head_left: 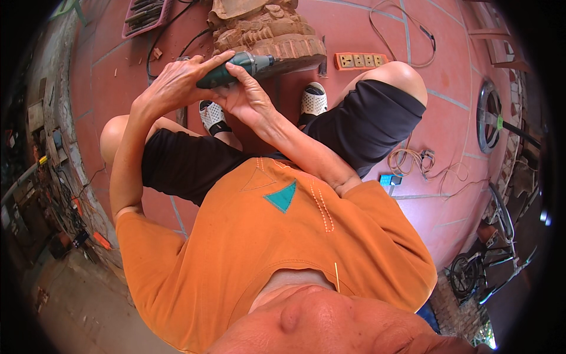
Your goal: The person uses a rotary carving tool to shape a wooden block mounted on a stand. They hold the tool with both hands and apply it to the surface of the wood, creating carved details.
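Both my hands hold a dark green power tool, which looks like a die grinder (221, 73), in front of my knees. My left hand (175, 81) wraps its body from the left, with fingers stretched along the top. From below, my right hand (246, 99) grips it, its thumb near the front of the casing. The grey nose points right, beside the lower edge of a brown carved wooden piece (265, 40) with a ridged base. Whether the tip touches the wood, I cannot tell. A black cord runs near the left hand.
A pink basket (162, 19) of long tools stands at the upper left. An orange power strip (361, 61) lies right of the carving. Coiled cables (407, 162) and a small blue device (390, 180) rest on the red tiles. A wheel (488, 118) is at the right.
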A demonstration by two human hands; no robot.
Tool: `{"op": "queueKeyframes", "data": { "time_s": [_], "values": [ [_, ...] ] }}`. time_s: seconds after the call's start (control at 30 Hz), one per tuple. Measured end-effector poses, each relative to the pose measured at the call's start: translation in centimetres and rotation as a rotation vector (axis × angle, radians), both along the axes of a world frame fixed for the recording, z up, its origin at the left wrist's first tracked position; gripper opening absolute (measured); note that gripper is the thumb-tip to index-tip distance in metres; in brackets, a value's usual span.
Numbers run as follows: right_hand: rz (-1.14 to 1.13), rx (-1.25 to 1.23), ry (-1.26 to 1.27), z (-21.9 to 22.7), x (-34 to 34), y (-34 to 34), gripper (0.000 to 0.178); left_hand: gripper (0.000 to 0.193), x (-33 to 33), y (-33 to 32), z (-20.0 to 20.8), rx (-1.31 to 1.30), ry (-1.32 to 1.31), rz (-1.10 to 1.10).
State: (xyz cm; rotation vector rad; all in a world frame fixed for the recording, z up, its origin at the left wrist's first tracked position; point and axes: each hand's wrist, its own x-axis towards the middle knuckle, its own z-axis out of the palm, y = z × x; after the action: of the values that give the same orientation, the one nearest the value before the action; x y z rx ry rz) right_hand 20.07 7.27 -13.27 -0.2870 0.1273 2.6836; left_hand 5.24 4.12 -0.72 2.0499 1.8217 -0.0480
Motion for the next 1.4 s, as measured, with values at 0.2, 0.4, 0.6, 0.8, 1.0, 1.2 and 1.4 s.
{"op": "queueKeyframes", "data": {
  "time_s": [0.2,0.4,0.6,0.8,1.0,1.2,1.4],
  "values": [
    [-0.004,0.019,0.002,0.1,0.0,0.2,0.042,0.089,-0.1,-0.2,-0.4,0.017,0.017,0.008],
    [-0.001,-0.024,0.055,-0.2,0.0,0.4,0.041,0.089,-0.2,-0.2,-0.7,0.024,0.031,0.011],
    [0.01,-0.006,0.022,-0.4,-0.1,0.7,0.043,0.089,-0.4,-0.2,-1.0,0.033,0.043,0.019],
    [0.019,0.009,0.012,-0.4,-0.2,1.0,0.042,0.089,-0.4,-0.2,-1.1,0.051,0.046,0.018],
    [0.038,0.023,-0.005,-0.7,-0.5,1.4,0.043,0.088,-0.5,-0.1,-1.3,0.051,0.07,0.027],
    [0.035,0.04,0.006,-1.3,-0.7,1.5,0.043,0.089,-0.5,-0.1,-1.4,0.047,0.08,0.041],
    [0.008,0.044,-0.021,-1.1,-1.0,1.7,0.046,0.089,-0.4,0.1,-1.1,0.049,0.087,0.044]
  ]
}}
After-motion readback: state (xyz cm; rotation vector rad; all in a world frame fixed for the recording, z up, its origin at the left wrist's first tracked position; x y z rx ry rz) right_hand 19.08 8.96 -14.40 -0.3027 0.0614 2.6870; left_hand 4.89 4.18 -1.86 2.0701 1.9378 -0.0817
